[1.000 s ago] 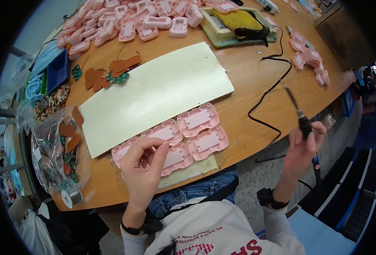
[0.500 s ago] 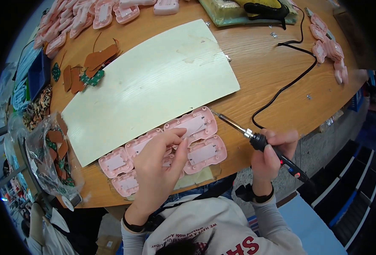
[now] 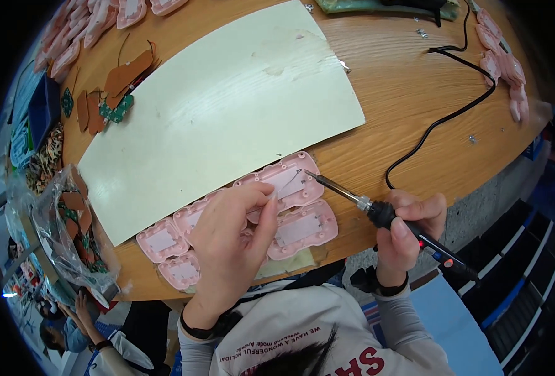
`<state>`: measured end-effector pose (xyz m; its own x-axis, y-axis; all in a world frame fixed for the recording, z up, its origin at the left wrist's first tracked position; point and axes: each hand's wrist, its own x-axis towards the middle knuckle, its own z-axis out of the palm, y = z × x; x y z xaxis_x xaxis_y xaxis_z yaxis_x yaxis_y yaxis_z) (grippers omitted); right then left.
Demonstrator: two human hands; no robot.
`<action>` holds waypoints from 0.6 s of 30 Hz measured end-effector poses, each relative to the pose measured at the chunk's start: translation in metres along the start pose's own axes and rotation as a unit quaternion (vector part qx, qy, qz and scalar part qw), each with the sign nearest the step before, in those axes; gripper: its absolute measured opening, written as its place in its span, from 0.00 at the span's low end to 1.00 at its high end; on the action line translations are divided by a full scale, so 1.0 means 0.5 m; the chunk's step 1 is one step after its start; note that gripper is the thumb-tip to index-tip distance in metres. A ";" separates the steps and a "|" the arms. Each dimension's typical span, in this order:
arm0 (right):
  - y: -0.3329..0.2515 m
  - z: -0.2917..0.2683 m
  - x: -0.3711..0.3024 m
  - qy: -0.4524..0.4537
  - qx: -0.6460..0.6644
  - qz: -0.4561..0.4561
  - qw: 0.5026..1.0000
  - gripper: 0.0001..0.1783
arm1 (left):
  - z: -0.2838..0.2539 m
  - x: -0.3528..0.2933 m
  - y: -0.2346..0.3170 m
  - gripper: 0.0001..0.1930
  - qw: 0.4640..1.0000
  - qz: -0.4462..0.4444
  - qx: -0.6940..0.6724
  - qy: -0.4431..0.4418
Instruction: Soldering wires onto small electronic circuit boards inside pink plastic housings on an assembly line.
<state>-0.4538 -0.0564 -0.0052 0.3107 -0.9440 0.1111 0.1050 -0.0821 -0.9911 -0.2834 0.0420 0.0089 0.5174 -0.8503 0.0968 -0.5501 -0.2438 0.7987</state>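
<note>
My right hand (image 3: 409,235) grips a black soldering iron (image 3: 381,214) with a lit red light, its metal tip over the right end of a pink plastic shell (image 3: 309,164). I cannot tell whether the tip touches the shell. Over this same shell, the thumb and forefinger of my left hand (image 3: 230,235) are pinched together on a thin grey wire (image 3: 289,180), which slants up toward the iron's tip. Another pink shell (image 3: 302,230) lies just below, and several more sit to the left, partly hidden by my left hand.
A pale board (image 3: 221,119) covers the table's middle. The iron's black cord (image 3: 437,122) curves across the right side. Brown pieces (image 3: 127,72) and green circuit boards (image 3: 116,109) lie at left, above a clear plastic bag (image 3: 70,232). Pink shells (image 3: 70,37) are heaped at far left.
The soldering iron's tip has moved from beside the upper pink shell to over its right end. The view has shifted slightly, and another person now shows at the lower left.
</note>
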 end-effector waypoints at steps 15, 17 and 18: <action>-0.001 0.008 0.005 0.007 -0.048 0.010 0.999 0.13 | 0.002 0.003 -0.005 0.07 1.000 0.010 -0.008 -0.002; -0.001 0.011 0.006 0.014 -0.052 0.015 0.998 0.13 | 0.001 0.004 -0.004 0.07 1.000 0.008 -0.004 -0.004; -0.001 0.011 0.006 0.011 -0.048 0.020 0.999 0.13 | 0.001 0.005 -0.004 0.07 1.000 0.007 -0.005 -0.003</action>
<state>-0.4479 -0.0576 -0.0038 0.2917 -0.9539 0.0709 0.0013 -0.0738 -0.9973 -0.2814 0.0400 0.0073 0.5054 -0.8566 0.1034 -0.5500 -0.2275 0.8036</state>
